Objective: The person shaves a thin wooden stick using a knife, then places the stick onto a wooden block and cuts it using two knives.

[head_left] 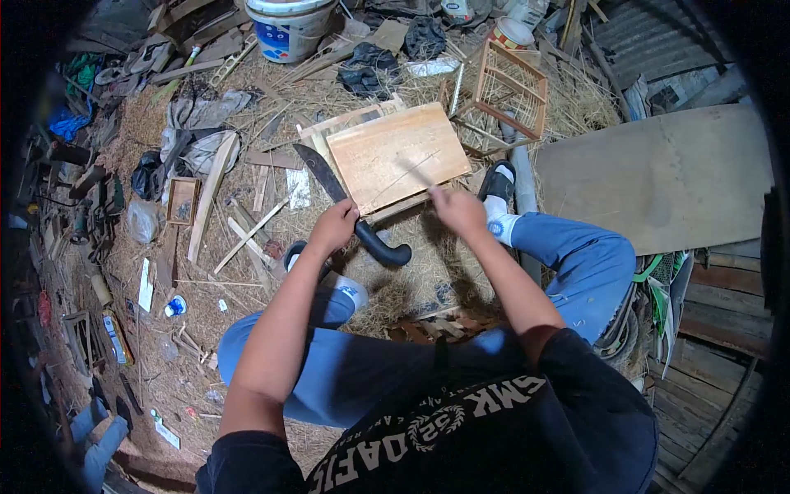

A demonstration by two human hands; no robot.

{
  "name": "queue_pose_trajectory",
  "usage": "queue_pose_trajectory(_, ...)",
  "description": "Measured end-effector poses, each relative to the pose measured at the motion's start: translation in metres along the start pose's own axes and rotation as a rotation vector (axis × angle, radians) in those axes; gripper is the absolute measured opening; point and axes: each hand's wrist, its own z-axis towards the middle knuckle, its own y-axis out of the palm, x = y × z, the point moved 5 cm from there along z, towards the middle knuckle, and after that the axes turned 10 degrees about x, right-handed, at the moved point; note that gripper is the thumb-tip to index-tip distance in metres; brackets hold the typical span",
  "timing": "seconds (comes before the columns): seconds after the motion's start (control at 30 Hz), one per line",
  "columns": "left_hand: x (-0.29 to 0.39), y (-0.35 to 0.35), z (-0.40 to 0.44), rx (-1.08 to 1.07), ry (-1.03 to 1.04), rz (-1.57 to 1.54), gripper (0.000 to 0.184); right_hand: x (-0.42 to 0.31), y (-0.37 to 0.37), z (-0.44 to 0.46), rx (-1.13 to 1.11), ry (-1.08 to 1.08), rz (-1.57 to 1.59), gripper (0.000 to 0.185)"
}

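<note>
My left hand (335, 226) is closed on a machete (322, 173) where its dark blade meets the curved black handle (383, 245). The blade points away to the upper left, by the left edge of a pale wooden board (401, 152). My right hand (458, 210) is closed around a thin stick-like tool (418, 172), smeared by motion, over the board's front right part. Its kind does not show. The board lies tilted on a low wooden support (309, 130) between my feet, and a curved line runs across its face.
Behind the board at the right stands a small slatted wooden frame (510, 90). A white bucket (290, 29) is at the back. At the right lies a large flat panel (658, 177). Straw, wood strips, a small wooden box (183, 201) and a blue-white cup (175, 305) lie at the left.
</note>
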Motion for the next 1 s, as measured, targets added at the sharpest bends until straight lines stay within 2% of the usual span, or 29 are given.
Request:
queue_pose_trajectory(0.07, -0.009, 0.003, 0.001, -0.083, -0.024, -0.001, 0.024, -0.026, -0.001, -0.019, -0.186, -0.179, -0.254, 0.061)
queue_pose_trajectory(0.1, -0.008, 0.004, 0.001, -0.084, -0.019, 0.0, 0.024, -0.017, -0.001, -0.014, -0.168, -0.146, -0.212, 0.063)
queue_pose_trajectory(0.13, -0.007, 0.003, -0.001, -0.049, -0.006, -0.007, 0.024, -0.002, -0.005, 0.0, -0.063, 0.012, -0.055, 0.064)
queue_pose_trajectory(0.2, -0.004, 0.002, -0.002, -0.011, 0.015, -0.019, 0.024, 0.019, -0.011, 0.023, -0.06, 0.134, -0.178, 0.065)
queue_pose_trajectory(0.23, -0.003, 0.001, -0.002, -0.011, 0.011, -0.018, 0.025, 0.013, -0.005, 0.019, -0.085, 0.145, -0.066, 0.065)
queue_pose_trajectory(0.27, -0.001, 0.0, -0.003, -0.013, 0.006, -0.018, 0.025, 0.003, 0.003, 0.008, -0.126, 0.032, -0.045, 0.066)
queue_pose_trajectory(0.33, -0.001, 0.0, -0.002, -0.054, -0.009, -0.022, 0.025, -0.013, 0.001, -0.003, -0.171, -0.163, -0.272, 0.066)
queue_pose_trajectory(0.37, -0.001, 0.0, -0.002, -0.054, -0.01, -0.01, 0.025, -0.001, -0.003, 0.005, -0.14, -0.006, -0.218, 0.066)
queue_pose_trajectory(0.4, -0.005, 0.001, -0.001, -0.051, -0.011, 0.003, 0.025, 0.028, -0.003, 0.019, -0.008, 0.14, -0.108, 0.067)
queue_pose_trajectory(0.43, -0.016, 0.007, 0.004, 0.006, 0.078, 0.002, 0.027, 0.046, -0.003, 0.029, 0.008, 0.188, -0.113, 0.067)
queue_pose_trajectory(0.47, -0.015, 0.006, 0.005, 0.01, 0.084, 0.002, 0.027, 0.056, -0.004, 0.034, 0.023, 0.234, -0.12, 0.067)
queue_pose_trajectory(0.53, -0.011, 0.004, 0.001, 0.002, 0.068, -0.001, 0.026, 0.017, -0.01, 0.012, -0.136, 0.11, -0.142, 0.067)
queue_pose_trajectory(0.57, -0.007, 0.003, -0.003, -0.003, 0.064, -0.003, 0.026, 0.005, -0.007, -0.002, -0.029, -0.05, -0.101, 0.065)
queue_pose_trajectory(0.6, -0.004, 0.002, -0.003, -0.024, 0.023, 0.01, 0.026, -0.002, -0.009, -0.009, -0.061, -0.09, -0.162, 0.062)
queue_pose_trajectory(0.73, 0.006, -0.004, -0.006, -0.006, -0.076, 0.1, 0.025, -0.001, 0.0, -0.01, -0.032, -0.002, -0.075, 0.063)
queue_pose_trajectory(0.77, 0.004, -0.002, -0.006, 0.033, -0.015, 0.093, 0.025, -0.004, 0.002, -0.014, -0.016, 0.046, -0.017, 0.064)
queue_pose_trajectory(0.8, 0.006, -0.004, -0.011, 0.04, -0.022, 0.103, 0.025, -0.008, 0.003, -0.022, -0.021, 0.039, -0.006, 0.064)
queue_pose_trajectory(0.87, 0.014, -0.007, -0.014, 0.063, -0.031, 0.117, 0.025, -0.008, 0.002, -0.031, -0.095, 0.164, -0.049, 0.065)
queue_pose_trajectory(1.0, 0.018, -0.009, -0.017, 0.085, -0.017, 0.133, 0.025, 0.047, 0.004, -0.013, 0.046, 0.371, 0.054, 0.069)
